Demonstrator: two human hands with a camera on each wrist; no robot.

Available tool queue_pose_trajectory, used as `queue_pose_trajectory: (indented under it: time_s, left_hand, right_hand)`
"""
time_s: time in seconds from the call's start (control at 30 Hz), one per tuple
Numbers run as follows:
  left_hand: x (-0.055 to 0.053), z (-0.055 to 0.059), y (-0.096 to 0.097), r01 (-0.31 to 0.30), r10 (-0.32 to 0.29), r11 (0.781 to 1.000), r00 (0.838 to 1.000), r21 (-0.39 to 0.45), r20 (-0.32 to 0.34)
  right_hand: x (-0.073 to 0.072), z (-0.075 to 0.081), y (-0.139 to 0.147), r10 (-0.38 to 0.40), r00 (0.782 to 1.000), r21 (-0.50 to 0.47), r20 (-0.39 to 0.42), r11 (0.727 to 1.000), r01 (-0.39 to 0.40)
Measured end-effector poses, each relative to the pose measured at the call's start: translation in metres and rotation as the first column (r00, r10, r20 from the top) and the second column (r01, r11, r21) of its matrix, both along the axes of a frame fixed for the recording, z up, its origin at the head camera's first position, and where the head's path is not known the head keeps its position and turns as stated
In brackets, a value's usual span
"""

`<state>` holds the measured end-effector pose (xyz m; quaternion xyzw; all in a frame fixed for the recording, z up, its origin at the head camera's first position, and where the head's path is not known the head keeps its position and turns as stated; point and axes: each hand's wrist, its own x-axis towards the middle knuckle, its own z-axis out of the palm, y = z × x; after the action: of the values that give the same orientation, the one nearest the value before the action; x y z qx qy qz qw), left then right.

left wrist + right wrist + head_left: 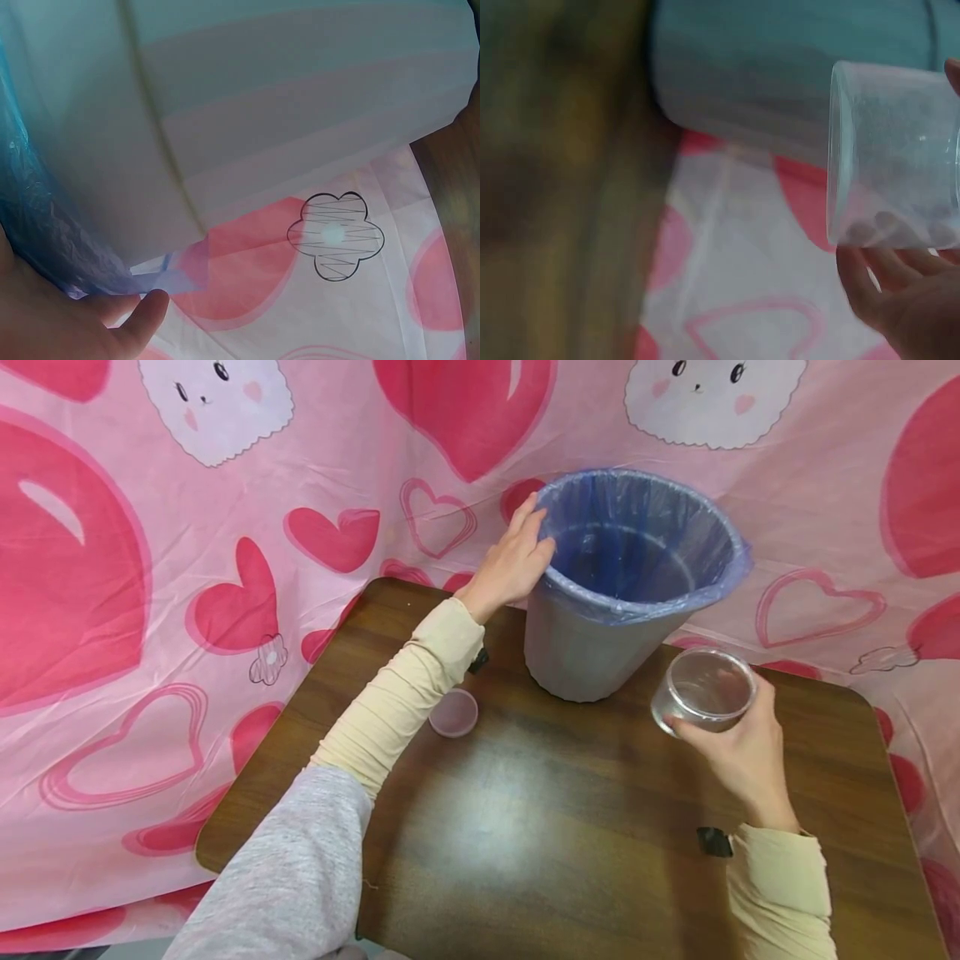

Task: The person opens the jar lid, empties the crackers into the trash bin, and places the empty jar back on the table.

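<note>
A grey trash bin (577, 652) with a blue liner bag (615, 552) folded over its rim stands near the table's back edge. My left hand (513, 560) grips its rim at the left side, on the liner; in the left wrist view the fingers lie along the liner's edge. To the right of the bin, my right hand (742, 747) holds a clear plastic jar (701, 689) around its side, above the table, its round opening facing up. The right wrist view shows several fingertips through the clear wall of the jar (892, 157).
A translucent pinkish round lid (453, 713) lies on the brown wooden table (525, 835), left of the bin and beside the left forearm. A pink cloth (337, 435) printed with hearts hangs close behind the table and along its left side.
</note>
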<state>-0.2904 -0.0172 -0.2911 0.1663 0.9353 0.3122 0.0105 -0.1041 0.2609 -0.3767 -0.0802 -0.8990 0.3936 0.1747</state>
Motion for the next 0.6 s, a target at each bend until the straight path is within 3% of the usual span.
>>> queue_pose_trajectory:
  time_s: [0.37,0.6]
  left_hand:
    - [0.0,0.001,-0.002,0.002,-0.002,1.0,1.0,0.005,0.001]
    - [0.0,0.0,-0.001,0.006,-0.006,1.0,1.0,0.011,0.0]
  right_hand:
    - [-0.003,-0.076,-0.045,0.219,0.976,0.032,0.017,0.975,-0.22]
    - [-0.002,-0.107,-0.07,0.311,0.949,-0.002,0.056,0.95,-0.312]
